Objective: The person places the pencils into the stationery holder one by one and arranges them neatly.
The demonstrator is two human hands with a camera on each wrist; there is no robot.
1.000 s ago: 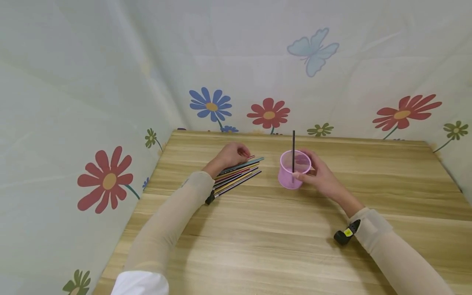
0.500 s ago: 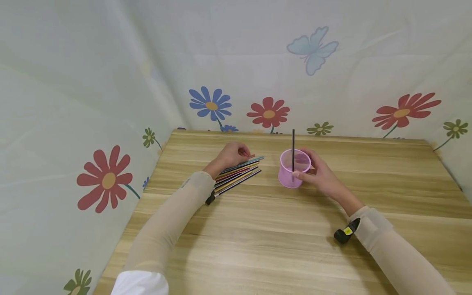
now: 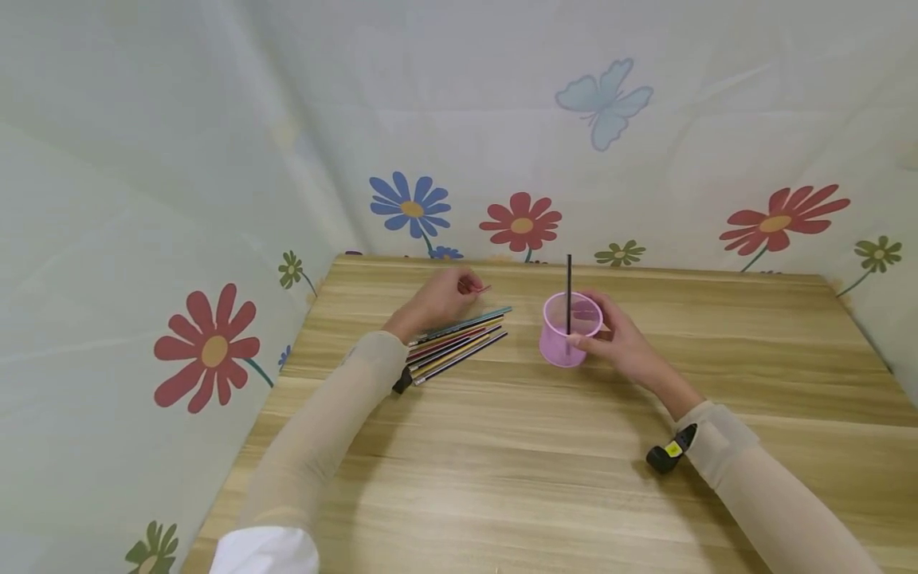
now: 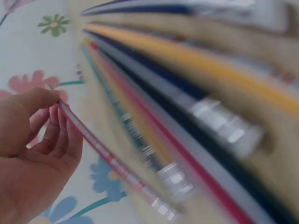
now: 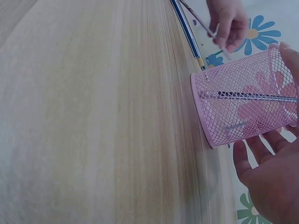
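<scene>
My left hand (image 3: 441, 296) pinches a red pencil (image 4: 105, 154) between thumb and forefinger, as the left wrist view shows. The pencil is raised at the pinched end and slants down toward its silvery end. Beside and below that hand, several pencils (image 3: 459, 344) in teal, yellow, red and dark colours lie roughly side by side on the table. My right hand (image 3: 620, 339) holds a pink mesh pen cup (image 5: 243, 112) around its side, thumb at the rim. One dark pencil (image 3: 570, 287) stands in the cup and rises well above its rim.
The wooden table (image 3: 545, 478) reaches back to a pale cloth wall (image 3: 459, 96) printed with flowers and a butterfly. Another cloth wall borders the left side. A small black camera (image 3: 667, 454) is strapped at the right wrist.
My left hand has lifted the red pencil off the far side of the pencil group, moving slightly up and back. My right hand and the pen cup have stayed in place.
</scene>
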